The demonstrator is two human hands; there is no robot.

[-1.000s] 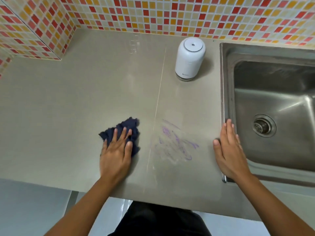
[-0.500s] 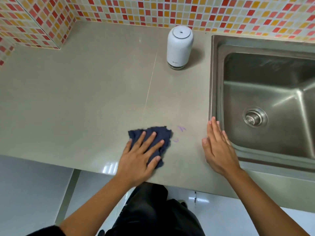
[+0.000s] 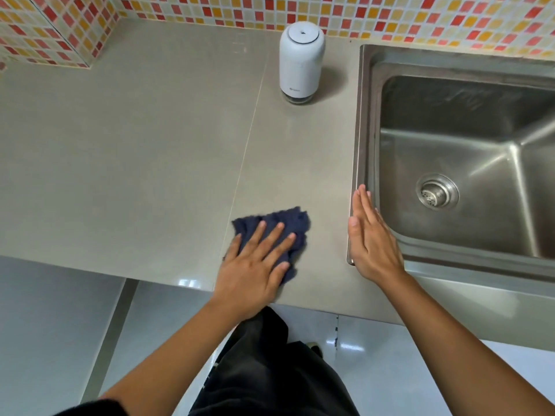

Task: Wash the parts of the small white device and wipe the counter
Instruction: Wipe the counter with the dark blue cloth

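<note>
A small white cylindrical device (image 3: 301,66) stands upright at the back of the grey counter (image 3: 135,151), left of the sink. My left hand (image 3: 255,262) presses flat with spread fingers on a crumpled dark blue cloth (image 3: 285,223) near the counter's front edge. My right hand (image 3: 372,238) rests with straight fingers held together on the counter, right beside the sink's left rim. No purple marks show on the counter around the cloth.
A stainless steel sink (image 3: 363,115) with a round drain (image 3: 437,192) takes up the right side. Red, orange and cream mosaic tiles (image 3: 180,7) cover the back wall and the left corner. White floor lies below the counter's front edge.
My left hand slid the cloth rightward over the purple scribble, which no longer shows. My right hand stayed by the sink rim.
</note>
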